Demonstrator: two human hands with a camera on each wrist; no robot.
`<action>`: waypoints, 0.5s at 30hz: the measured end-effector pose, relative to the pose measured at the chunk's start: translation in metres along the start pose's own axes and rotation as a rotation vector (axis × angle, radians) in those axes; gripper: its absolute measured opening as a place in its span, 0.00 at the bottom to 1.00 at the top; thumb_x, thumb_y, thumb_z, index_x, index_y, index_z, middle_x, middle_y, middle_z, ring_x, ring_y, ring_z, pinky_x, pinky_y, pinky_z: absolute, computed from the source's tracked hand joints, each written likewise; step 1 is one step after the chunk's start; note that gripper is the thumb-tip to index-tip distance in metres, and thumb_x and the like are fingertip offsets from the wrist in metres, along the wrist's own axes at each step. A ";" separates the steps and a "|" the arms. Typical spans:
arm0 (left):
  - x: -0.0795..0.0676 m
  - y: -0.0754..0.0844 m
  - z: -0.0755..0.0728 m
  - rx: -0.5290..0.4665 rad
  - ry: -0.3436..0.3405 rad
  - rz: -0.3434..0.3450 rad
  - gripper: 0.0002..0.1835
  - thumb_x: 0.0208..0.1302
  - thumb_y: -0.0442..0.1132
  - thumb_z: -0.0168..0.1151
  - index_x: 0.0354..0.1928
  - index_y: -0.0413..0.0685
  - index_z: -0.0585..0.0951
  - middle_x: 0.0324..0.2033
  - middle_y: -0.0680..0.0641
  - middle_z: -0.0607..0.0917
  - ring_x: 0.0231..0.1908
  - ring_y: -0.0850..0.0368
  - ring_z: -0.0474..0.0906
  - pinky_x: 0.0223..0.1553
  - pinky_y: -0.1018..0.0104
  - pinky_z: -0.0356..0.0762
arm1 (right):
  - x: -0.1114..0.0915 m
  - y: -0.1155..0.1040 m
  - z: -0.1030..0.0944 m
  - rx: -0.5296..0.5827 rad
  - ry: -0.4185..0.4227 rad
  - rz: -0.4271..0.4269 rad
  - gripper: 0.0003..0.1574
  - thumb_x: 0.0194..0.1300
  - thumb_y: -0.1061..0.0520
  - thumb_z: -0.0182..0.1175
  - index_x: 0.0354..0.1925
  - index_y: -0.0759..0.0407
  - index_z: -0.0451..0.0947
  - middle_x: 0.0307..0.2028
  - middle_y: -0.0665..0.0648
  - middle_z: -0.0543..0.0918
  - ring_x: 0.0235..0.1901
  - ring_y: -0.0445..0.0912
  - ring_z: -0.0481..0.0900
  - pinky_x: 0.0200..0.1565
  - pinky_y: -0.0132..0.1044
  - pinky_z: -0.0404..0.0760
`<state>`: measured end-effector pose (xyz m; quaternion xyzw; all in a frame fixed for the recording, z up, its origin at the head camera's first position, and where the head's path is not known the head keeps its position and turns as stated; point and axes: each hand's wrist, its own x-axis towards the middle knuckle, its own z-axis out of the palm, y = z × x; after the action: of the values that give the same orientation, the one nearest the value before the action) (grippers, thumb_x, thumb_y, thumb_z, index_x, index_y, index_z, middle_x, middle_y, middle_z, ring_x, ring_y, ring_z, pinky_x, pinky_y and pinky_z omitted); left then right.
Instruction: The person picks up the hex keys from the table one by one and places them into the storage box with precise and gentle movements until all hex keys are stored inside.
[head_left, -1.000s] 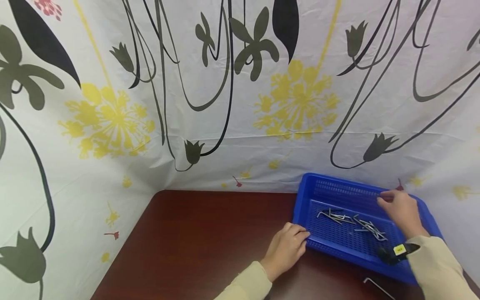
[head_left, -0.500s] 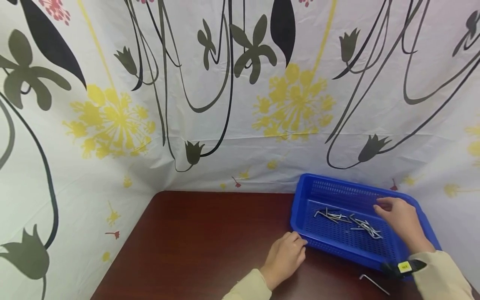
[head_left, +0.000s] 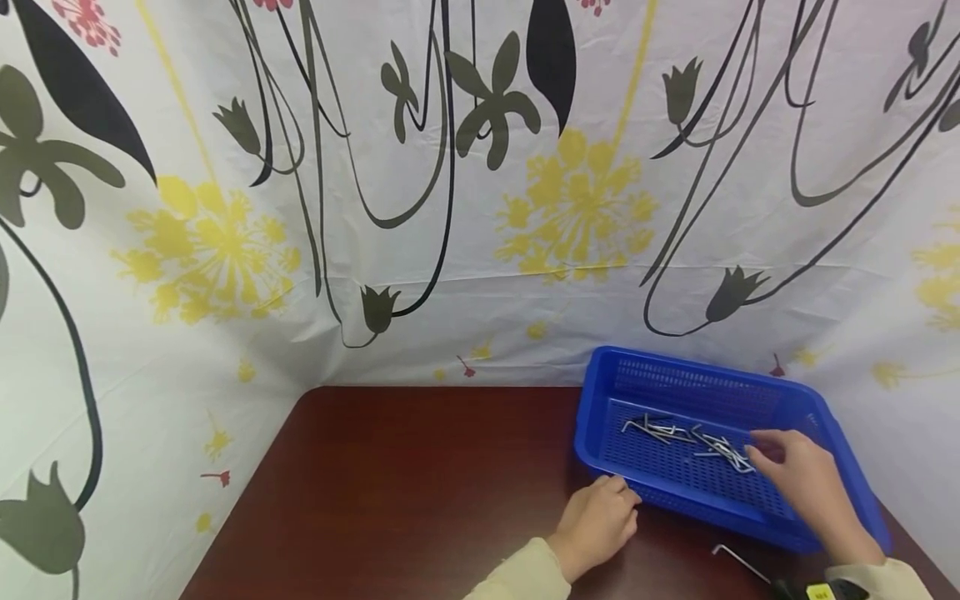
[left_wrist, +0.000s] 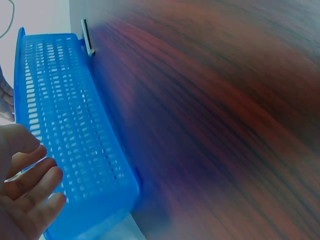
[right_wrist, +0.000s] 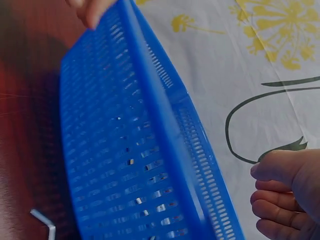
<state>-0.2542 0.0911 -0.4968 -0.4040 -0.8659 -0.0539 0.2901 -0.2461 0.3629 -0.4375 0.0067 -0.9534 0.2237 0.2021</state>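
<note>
A blue perforated plastic basket (head_left: 693, 506) stands at the table's back right. Several silver L-shaped hex keys (head_left: 722, 450) lie in a loose pile on its floor. My left hand (head_left: 596, 527) is at the basket's front side near the left corner; the left wrist view shows loosely bent fingers (left_wrist: 37, 195) against the slotted wall. Over the right part of the basket is my right hand (head_left: 810, 479), thumb and forefinger near each other with nothing visible between them. One more hex key (head_left: 738, 562) lies on the table before the basket, its far end hidden by a black wrist strap.
The dark reddish-brown table (head_left: 420, 492) extends to the left of the basket. A white cloth (head_left: 450, 325) printed with flowers hangs behind the table and along its sides, close to the basket's back rim.
My right hand has come down and toward me, from the basket's back rim to nearer the hex keys. My left hand has shifted slightly right along the basket's front. The view has drifted a little.
</note>
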 end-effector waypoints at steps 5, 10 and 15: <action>0.008 0.011 0.003 0.011 -0.078 0.022 0.04 0.56 0.48 0.63 0.33 0.62 0.83 0.27 0.63 0.77 0.29 0.70 0.72 0.34 0.83 0.70 | -0.018 -0.001 0.004 0.020 0.043 -0.009 0.16 0.54 0.64 0.64 0.40 0.74 0.79 0.31 0.65 0.79 0.28 0.59 0.79 0.29 0.54 0.76; 0.014 0.019 0.006 0.010 -0.111 0.041 0.04 0.56 0.48 0.62 0.33 0.62 0.83 0.27 0.64 0.78 0.31 0.71 0.73 0.36 0.83 0.70 | -0.032 -0.007 0.011 0.032 0.068 -0.026 0.15 0.51 0.64 0.66 0.39 0.70 0.80 0.31 0.62 0.80 0.28 0.57 0.79 0.27 0.50 0.77; 0.020 0.027 0.009 -0.007 -0.145 0.035 0.04 0.55 0.48 0.63 0.34 0.63 0.83 0.27 0.65 0.78 0.30 0.71 0.73 0.32 0.83 0.71 | -0.042 -0.011 0.015 0.023 0.045 -0.035 0.15 0.51 0.64 0.67 0.39 0.69 0.81 0.31 0.60 0.80 0.28 0.55 0.79 0.27 0.49 0.77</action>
<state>-0.2486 0.1253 -0.4970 -0.4230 -0.8772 -0.0226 0.2261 -0.2120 0.3430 -0.4613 0.0208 -0.9457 0.2313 0.2273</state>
